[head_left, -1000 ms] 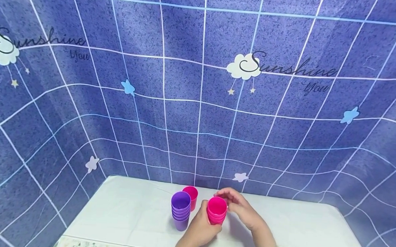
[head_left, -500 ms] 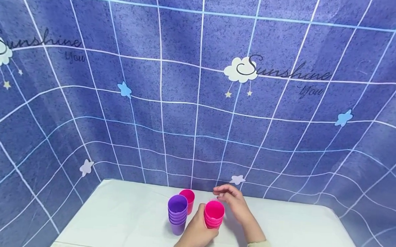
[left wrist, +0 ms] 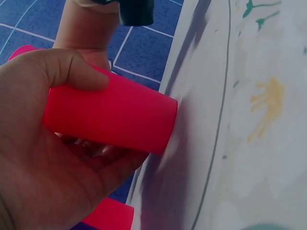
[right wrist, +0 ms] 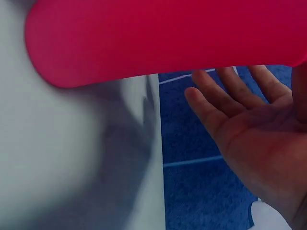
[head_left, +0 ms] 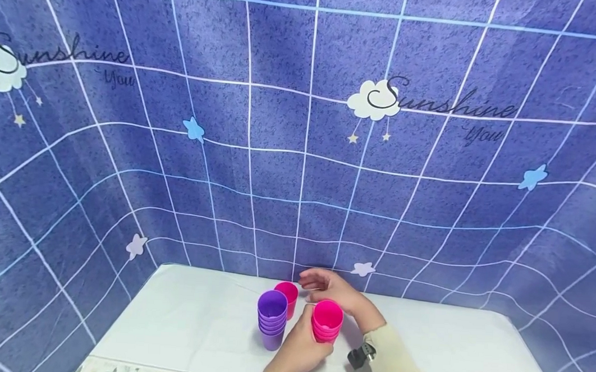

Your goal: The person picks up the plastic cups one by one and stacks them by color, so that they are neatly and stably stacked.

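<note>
A nested stack of pink cups is gripped by my left hand, thumb on the near side. In the left wrist view the thumb and fingers wrap the stack, its base close over the table. My right hand reaches behind that stack, fingers extended toward a single pink cup at the back. In the right wrist view this hand is spread and holds nothing, with the pink stack across the top. A stack of purple cups stands upright just left of my left hand.
The white table ends at a blue gridded curtain at the back and sides. A patterned cloth strip lies along the front left edge. A dark device is strapped to my right wrist.
My right hand has moved left from beside the held pink stack to behind it, close to the single pink cup. My left hand keeps its grip on the stack.
</note>
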A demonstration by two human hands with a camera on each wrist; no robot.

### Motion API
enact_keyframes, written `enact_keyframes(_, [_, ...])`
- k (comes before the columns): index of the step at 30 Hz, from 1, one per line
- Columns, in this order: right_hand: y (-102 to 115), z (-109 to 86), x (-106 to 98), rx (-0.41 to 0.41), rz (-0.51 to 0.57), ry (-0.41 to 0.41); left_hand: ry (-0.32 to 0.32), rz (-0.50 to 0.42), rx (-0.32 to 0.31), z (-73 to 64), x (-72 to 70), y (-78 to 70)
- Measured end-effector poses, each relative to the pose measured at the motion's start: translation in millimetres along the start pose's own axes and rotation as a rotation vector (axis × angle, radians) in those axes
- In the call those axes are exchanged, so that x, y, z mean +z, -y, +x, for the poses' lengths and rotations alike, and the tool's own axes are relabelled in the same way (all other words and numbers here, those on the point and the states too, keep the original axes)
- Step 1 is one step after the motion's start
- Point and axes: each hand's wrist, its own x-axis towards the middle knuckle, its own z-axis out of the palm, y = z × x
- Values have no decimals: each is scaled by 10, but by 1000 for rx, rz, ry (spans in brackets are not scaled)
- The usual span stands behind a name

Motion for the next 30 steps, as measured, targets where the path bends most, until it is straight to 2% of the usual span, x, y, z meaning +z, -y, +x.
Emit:
enact_keyframes(6, [57, 117, 8, 21, -37, 106, 4, 3, 3, 2, 2, -5])
enact_keyframes(14, [66, 249, 13, 41, -149, 175, -4, 14, 10, -11, -4, -2])
enact_keyframes(23, [24, 336, 105, 132, -170, 175, -2, 5, 20, -29, -11, 14])
enact_keyframes(30, [94, 325, 172, 120, -206, 166, -7, 6, 26, -29, -19, -11])
